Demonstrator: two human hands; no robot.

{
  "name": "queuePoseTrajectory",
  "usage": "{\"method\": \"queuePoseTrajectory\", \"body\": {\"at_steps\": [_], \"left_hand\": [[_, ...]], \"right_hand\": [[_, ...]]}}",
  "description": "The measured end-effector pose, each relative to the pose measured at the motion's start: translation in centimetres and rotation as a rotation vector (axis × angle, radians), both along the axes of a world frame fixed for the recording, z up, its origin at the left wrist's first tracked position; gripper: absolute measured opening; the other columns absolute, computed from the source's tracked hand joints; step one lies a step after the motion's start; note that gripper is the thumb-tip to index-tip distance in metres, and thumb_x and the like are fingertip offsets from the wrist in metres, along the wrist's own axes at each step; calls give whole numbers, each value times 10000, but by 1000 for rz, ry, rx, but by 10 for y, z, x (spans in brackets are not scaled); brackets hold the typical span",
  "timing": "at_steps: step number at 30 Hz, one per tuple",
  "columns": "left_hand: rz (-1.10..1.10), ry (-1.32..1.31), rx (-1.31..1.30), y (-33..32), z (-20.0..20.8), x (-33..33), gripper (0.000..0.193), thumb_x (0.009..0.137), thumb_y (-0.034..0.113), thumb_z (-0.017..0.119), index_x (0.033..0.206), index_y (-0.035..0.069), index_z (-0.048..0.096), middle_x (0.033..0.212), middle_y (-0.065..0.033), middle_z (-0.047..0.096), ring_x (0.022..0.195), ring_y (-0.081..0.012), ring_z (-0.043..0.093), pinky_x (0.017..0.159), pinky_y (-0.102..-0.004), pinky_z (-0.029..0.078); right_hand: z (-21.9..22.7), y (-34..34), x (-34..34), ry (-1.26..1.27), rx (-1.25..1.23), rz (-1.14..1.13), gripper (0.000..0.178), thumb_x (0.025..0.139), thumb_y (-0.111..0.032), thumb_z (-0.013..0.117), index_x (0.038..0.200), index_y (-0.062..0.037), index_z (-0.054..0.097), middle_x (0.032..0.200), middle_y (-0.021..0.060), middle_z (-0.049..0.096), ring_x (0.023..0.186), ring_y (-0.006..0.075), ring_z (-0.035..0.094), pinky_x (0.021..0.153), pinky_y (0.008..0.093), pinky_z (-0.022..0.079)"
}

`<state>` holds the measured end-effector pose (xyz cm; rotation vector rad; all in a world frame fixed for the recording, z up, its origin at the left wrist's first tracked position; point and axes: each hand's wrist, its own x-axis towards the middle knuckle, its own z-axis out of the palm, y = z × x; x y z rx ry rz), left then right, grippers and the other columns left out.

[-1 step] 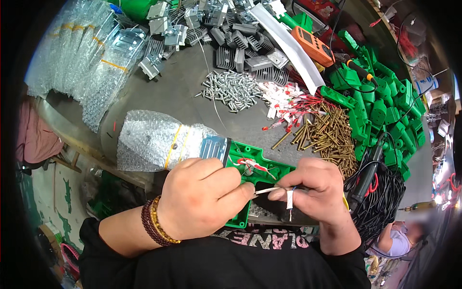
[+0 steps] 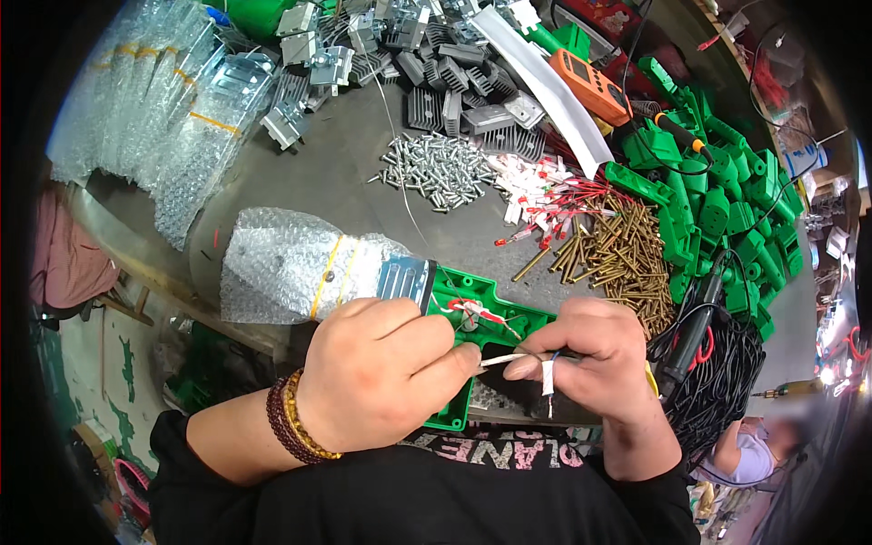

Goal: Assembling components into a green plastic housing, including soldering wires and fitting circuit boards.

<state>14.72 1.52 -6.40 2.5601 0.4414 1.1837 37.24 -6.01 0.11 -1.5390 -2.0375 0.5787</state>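
My left hand (image 2: 386,363), closed, has thumb and forefinger together at one end of a thin white wire (image 2: 497,360). My right hand (image 2: 595,359) pinches the other end of it between thumb and fingertips. A short white sleeve (image 2: 548,377) with a bare-looking wire tip hangs below the right fingers. Just beyond the hands lies an open green plastic housing (image 2: 468,283), partly hidden by them. Inside it are red and white wires (image 2: 477,312). A metal plate (image 2: 404,280) wrapped in bubble wrap (image 2: 277,263) adjoins the housing on the left.
Beyond lie silver screws (image 2: 436,170), brass-coloured screws (image 2: 618,259), red-and-white wired parts (image 2: 536,195) and grey heat sinks (image 2: 454,77). Green housings (image 2: 727,195) are heaped at right near an orange multimeter (image 2: 590,86) and black cables (image 2: 727,381). Bubble-wrapped packs (image 2: 145,91) fill the far left.
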Motion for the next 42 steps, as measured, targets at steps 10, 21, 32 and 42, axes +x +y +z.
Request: {"method": "queuePoseTrajectory", "body": {"at_steps": [10, 21, 32, 42], "left_hand": [[47, 122, 21, 16, 19, -7, 191, 653, 207, 790, 834, 163, 752, 1119, -43, 628, 1082, -304, 547, 928, -489, 384], [34, 279, -313, 15, 29, 21, 222, 665, 122, 805, 849, 133, 682, 1214, -102, 602, 1136, -347, 518, 956, -470, 365], [-287, 308, -608, 46, 44, 19, 308, 828, -11, 644, 1109, -8, 518, 1187, -233, 591, 1124, -334, 598, 1001, -410, 438], [-165, 259, -102, 79, 43, 38, 297, 774, 37, 677, 1055, 35, 583, 1141, -210, 621, 1064, -408, 612, 902, -452, 495]], "right_hand": [[-7, 31, 32, 36, -79, -69, 160, 732, -69, 781, 884, -75, 735, 787, 45, 673, 724, 206, 629, 662, 327, 496], [17, -65, 34, 160, 350, -470, 274, 662, -79, 843, 700, -61, 572, 667, 55, 589, 609, 193, 584, 562, 294, 452], [-30, -26, -16, -264, 312, 47, 340, 782, -165, 636, 1092, -29, 671, 1093, 91, 626, 780, 176, 651, 626, 314, 543], [-30, -18, -30, -398, 252, -32, 274, 758, -168, 651, 1005, -69, 712, 878, 32, 587, 694, 153, 628, 551, 288, 503]]}}
